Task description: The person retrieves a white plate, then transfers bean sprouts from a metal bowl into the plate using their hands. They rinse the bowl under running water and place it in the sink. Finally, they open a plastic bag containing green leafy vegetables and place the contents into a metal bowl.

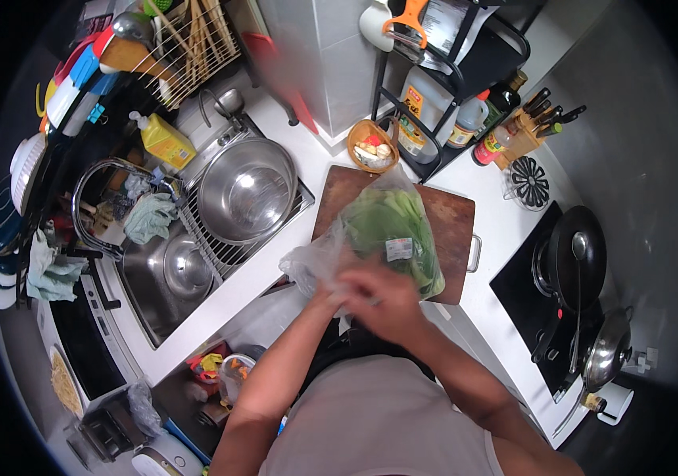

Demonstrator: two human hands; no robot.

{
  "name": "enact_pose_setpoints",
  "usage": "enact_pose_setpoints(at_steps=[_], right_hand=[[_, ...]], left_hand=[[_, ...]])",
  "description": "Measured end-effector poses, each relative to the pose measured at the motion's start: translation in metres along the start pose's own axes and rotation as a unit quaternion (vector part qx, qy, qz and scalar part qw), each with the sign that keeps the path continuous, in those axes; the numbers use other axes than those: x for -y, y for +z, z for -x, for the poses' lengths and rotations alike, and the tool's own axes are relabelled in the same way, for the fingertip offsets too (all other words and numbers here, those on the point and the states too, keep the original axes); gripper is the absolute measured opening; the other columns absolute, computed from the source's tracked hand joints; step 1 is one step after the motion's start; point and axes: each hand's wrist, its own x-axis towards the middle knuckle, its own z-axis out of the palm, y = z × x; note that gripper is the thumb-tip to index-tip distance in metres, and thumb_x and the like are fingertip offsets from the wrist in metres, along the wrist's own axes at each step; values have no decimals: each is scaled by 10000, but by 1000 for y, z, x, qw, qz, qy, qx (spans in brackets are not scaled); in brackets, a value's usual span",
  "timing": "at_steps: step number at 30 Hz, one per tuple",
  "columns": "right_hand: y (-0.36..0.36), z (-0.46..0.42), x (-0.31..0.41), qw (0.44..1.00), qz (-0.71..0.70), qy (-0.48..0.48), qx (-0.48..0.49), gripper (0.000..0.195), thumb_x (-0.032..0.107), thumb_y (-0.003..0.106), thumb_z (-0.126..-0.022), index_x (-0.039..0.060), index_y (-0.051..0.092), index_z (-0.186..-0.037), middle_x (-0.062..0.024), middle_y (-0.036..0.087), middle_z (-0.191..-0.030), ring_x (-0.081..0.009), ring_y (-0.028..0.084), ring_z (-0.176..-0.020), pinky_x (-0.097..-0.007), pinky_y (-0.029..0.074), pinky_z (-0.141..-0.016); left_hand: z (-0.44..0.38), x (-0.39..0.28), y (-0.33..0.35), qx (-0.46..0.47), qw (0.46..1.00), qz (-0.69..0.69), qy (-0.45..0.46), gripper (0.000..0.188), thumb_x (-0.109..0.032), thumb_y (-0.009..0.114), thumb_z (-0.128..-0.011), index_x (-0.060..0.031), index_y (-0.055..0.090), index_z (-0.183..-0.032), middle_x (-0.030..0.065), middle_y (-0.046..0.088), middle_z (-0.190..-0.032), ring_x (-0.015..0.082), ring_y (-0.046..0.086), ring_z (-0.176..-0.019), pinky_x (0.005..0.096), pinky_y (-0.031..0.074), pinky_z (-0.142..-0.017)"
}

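A clear plastic bag (315, 262) of green leafy vegetables (383, 217) lies on a brown wooden cutting board (452, 226). The bag bears a white label. At the bag's near left side, its loose plastic gathers by my two hands. My left hand (339, 291) is at the bag's gathered end, largely covered by plastic and by the other hand. My right hand (383, 294) crosses close over it, its fingers bent and blurred by motion. Whether its fingers pinch the plastic cannot be told.
Left of the board, a steel basin (248, 190) rests on a rack over the sink (166, 297). Beyond the board stand a small basket (373, 146) of garlic, a black shelf with bottles and a knife block (520, 140). A black wok (580, 256) sits on the cooktop at right.
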Motion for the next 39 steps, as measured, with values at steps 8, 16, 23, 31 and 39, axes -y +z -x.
enact_pose_setpoints(at_steps=[8, 16, 23, 31, 39], right_hand=[[-82, 34, -134, 937, 139, 304, -103, 561, 360, 827, -902, -29, 666, -1272, -179, 723, -1126, -286, 709, -999, -377, 555, -902], [-75, 14, -142, 917, -26, 396, -38, 588, 417, 868, -830, -54, 724, -1151, -179, 747, -1077, -225, 721, -995, -362, 562, -870], [-70, 26, -152, 898, -133, 405, -107, 443, 290, 845, -887, -12, 698, -1176, -90, 714, -1069, -164, 672, -965, -314, 542, -847], [-64, 29, -155, 844, -269, 425, -187, 382, 246, 806, -940, -3, 664, -1192, -93, 729, -1033, -140, 682, -894, -294, 546, -794], [-52, 42, -156, 809, -335, 412, -252, 265, 217, 774, -976, 26, 682, -1135, -53, 725, -1057, -127, 680, -951, -286, 544, -866]], left_hand=[[-9, 2, 10, 30, 980, 184, 65, 667, -182, 811, -867, -13, 527, -1446, 155, 652, -1343, 290, 627, -1230, 406, 499, -1065], [-19, -5, 17, 107, 919, 377, 41, 638, -3, 742, -853, -2, 535, -1456, 100, 636, -1368, 206, 605, -1236, 351, 489, -1069], [-7, -1, 19, 30, 928, 369, 28, 599, -26, 758, -862, -12, 560, -1427, 106, 670, -1294, 206, 646, -1141, 354, 536, -988], [-21, 34, 26, 59, 960, 267, -59, 704, -307, 849, -875, -48, 549, -1457, 115, 633, -1372, 227, 610, -1227, 380, 507, -1048], [-14, 3, -4, 132, 953, 272, -29, 659, -254, 823, -924, -85, 529, -1490, 65, 621, -1373, 173, 605, -1200, 336, 518, -1021]])
